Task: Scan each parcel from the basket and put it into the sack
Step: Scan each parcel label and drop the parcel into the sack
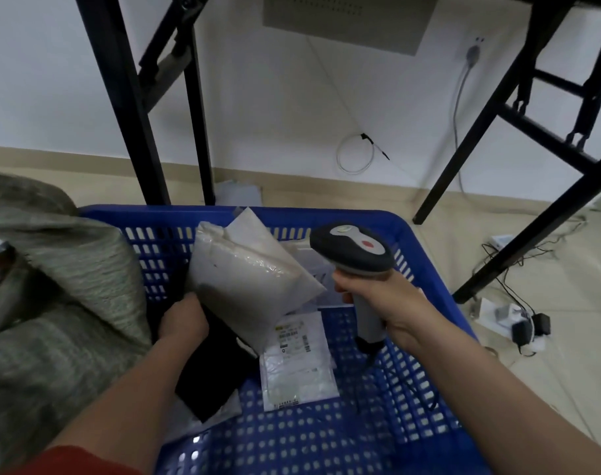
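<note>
My left hand [181, 320] grips the lower corner of a pale, padded parcel [247, 272] and holds it tilted above the blue plastic basket [426, 258]. My right hand [378, 299] is wrapped round the handle of a grey barcode scanner [352, 248], whose head sits just right of the parcel. Inside the basket lie a clear-bagged parcel with a printed label [297, 358], a black parcel [210, 371] under my left wrist, and more pale parcels behind. The grey-green woven sack [62, 279] stands open at the left, touching the basket.
Black metal table legs [138, 108] rise behind the basket, and another black frame [532, 142] stands to the right. Cables, a power adapter [528, 327] and small white items lie on the tiled floor at the right. A white wall closes the back.
</note>
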